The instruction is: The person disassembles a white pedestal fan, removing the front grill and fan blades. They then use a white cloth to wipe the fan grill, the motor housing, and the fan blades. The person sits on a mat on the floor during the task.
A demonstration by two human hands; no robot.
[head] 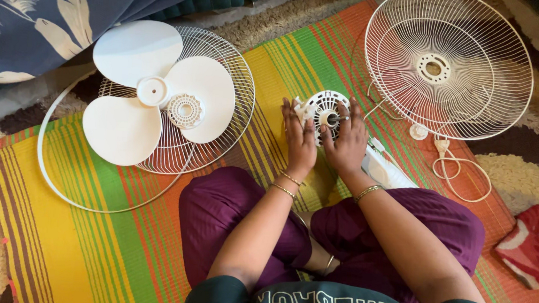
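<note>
Left hand (299, 134): laid flat on the left side of the fan motor (326, 108), fingers stretched out and held close together, fingertips up against a small white plastic bit at its edge. Nothing is pinched, as far as can be seen.
Right hand (347, 140): rested on the motor's right side, fingers slightly spread and curved over the round vented face; a ring can be seen on one finger.
Fan motor: found mid-mat, just in front of the crossed legs, round white plastic with slotted vents and a dark centre hole.
Striped mat (82, 246): woven, with green, yellow, orange and red bands; plenty of bare room is left on its near-left part, the far edge is crowded.
Fan blade (152, 91): three smooth white lobes, laid on top of a wire guard (220, 122), well left of the hands.
Loose ring (56, 173): thin white hoop curved round the guard's near side.
Second wire guard (449, 63): dished, fine white wire, close to the right hand, overhanging the mat's far-right edge.
Cord (457, 169): white, looped beside it.
Red cloth (534, 246): crumpled, off the mat on the shaggy rug.
</note>
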